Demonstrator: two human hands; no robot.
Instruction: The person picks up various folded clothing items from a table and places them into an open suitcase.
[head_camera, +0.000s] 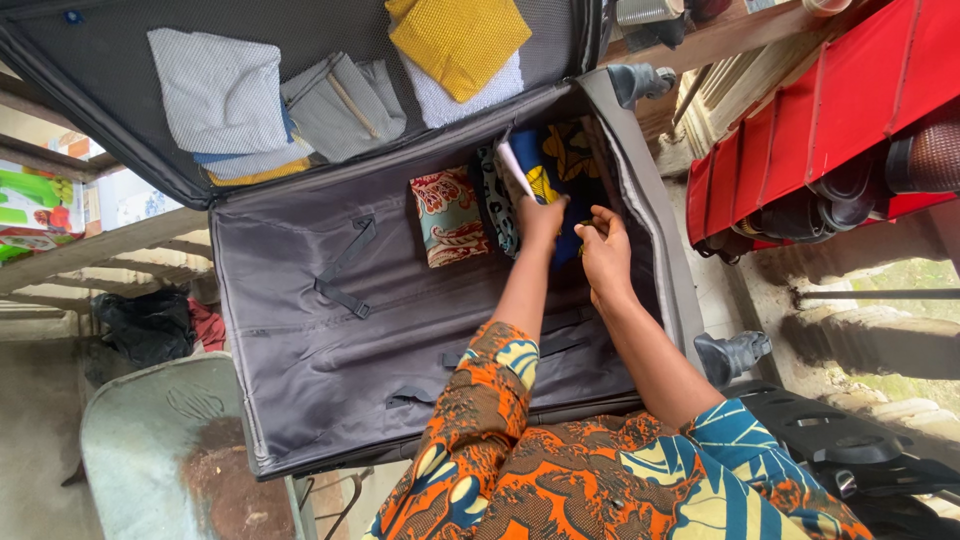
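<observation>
In the far right corner of the open grey fabric suitcase (330, 330), both hands press on a folded blue-and-yellow patterned cloth (556, 160). Left hand (541, 220): fingers curled over the cloth's near edge, apparently gripping it. Right hand (604, 248): fingers bent onto the cloth; whether it pinches a fold, cannot tell. A folded red-and-teal printed cloth (448, 215) stands just left, inside the suitcase. Judgement: the cloth is light, soft and floppy, not fragile; best held along the folded edge, both hands.
</observation>
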